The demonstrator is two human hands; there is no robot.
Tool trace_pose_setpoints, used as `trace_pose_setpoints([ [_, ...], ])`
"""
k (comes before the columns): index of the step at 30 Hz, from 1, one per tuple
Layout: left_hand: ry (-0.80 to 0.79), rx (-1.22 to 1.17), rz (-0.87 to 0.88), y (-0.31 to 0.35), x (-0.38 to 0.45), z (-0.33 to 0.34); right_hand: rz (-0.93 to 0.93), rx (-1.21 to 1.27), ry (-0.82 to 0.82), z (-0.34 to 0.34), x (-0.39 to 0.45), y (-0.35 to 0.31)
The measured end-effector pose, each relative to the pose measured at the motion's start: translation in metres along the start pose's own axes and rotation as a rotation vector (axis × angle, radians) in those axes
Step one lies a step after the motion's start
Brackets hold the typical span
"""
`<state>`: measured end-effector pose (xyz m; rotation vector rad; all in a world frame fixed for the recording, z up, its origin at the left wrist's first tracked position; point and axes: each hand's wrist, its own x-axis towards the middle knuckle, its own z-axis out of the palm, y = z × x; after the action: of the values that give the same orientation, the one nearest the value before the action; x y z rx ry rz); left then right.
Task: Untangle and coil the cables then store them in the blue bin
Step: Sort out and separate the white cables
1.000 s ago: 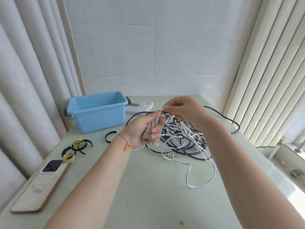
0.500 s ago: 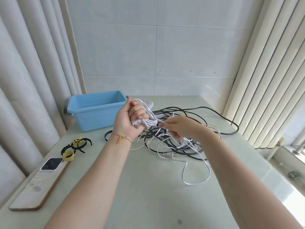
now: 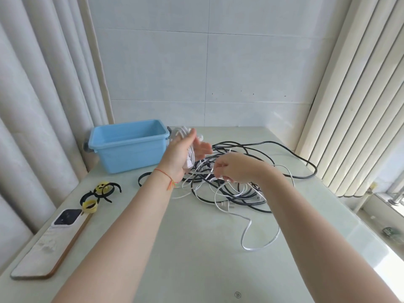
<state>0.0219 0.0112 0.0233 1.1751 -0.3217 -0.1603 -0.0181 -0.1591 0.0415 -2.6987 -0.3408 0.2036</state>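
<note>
white cable [image 3: 227,194]: one, flat, tangled with the black one at table centre; its two-pin plug [image 3: 225,206] lies on the near edge of the heap, and one long loop trails nearer and to the right. several turns of it are wound round the left hand.
black cable [image 3: 282,149]: one as far as can be told, looped in the same heap, one strand sweeping far right.
left hand [image 3: 182,153]: raised above the table just right of the bin, palm showing, fingers straight and loosely apart, white turns wrapped over them.
right hand [image 3: 235,168]: over the heap, fingers curled and pinching a white strand that runs toward the left hand.
blue bin [image 3: 129,147]: one, far left, open top; nothing seen inside.
bin lid [image 3: 175,131]: partly hidden behind the left hand, beside the bin.
cable ties: black strap [image 3: 143,179], one, curled, near the bin; a cluster at left of about three black ties [image 3: 107,189] and two yellow ties [image 3: 89,206].
power strip [image 3: 47,246]: one, white, near left edge.
table [image 3: 192,259]: pale green.
thread bracelet [image 3: 166,177]: one, red, on the left wrist.
</note>
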Motion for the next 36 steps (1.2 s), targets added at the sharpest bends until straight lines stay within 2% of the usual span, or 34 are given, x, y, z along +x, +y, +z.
trace_pose_setpoints([
  [2, -0.028, 0.173, -0.059, -0.005, -0.003, 0.005, -0.024, 0.002, 0.038, -0.006, -0.003, -0.005],
  [7, -0.023, 0.234, -0.172, -0.014, -0.009, 0.014, -0.071, 0.131, 0.107, -0.014, -0.011, -0.01],
  [11, -0.039, 0.3, -0.18, -0.016, -0.013, 0.018, -0.078, 0.246, 0.098, -0.021, -0.015, -0.008],
  [14, -0.212, 0.365, -0.31, -0.013, -0.017, 0.012, -0.081, 0.261, 0.196, -0.028, -0.014, -0.001],
  [16, -0.415, 0.299, -0.41, -0.012, -0.022, 0.007, -0.071, 0.325, 0.279, -0.03, -0.011, 0.003],
  [18, -0.54, 0.277, -0.441, -0.01, -0.025, 0.004, -0.068, 0.419, 0.331, -0.029, -0.01, 0.008],
  [21, -0.601, 0.201, -0.471, -0.009, -0.026, 0.003, -0.045, 0.493, 0.307, -0.02, -0.008, 0.011],
  [24, -0.627, -0.078, -0.434, -0.009, -0.024, -0.001, -0.045, 0.634, 0.247, -0.007, -0.005, 0.014],
  [27, -0.595, -0.568, -0.329, -0.006, -0.016, -0.017, 0.014, 0.578, 0.231, -0.002, -0.002, 0.03],
  [29, -0.431, -0.86, -0.217, 0.003, -0.008, -0.032, 0.088, 0.516, 0.236, -0.001, -0.002, 0.048],
  [32, -0.056, -0.888, -0.063, 0.012, -0.002, -0.045, 0.124, 0.54, 0.232, -0.002, -0.004, 0.065],
  [34, 0.057, -0.859, -0.023, 0.009, 0.0, -0.043, 0.067, 0.61, 0.247, -0.002, -0.004, 0.06],
  [36, 0.107, -0.85, -0.028, 0.004, 0.002, -0.038, 0.076, 0.836, 0.279, -0.001, 0.001, 0.051],
])
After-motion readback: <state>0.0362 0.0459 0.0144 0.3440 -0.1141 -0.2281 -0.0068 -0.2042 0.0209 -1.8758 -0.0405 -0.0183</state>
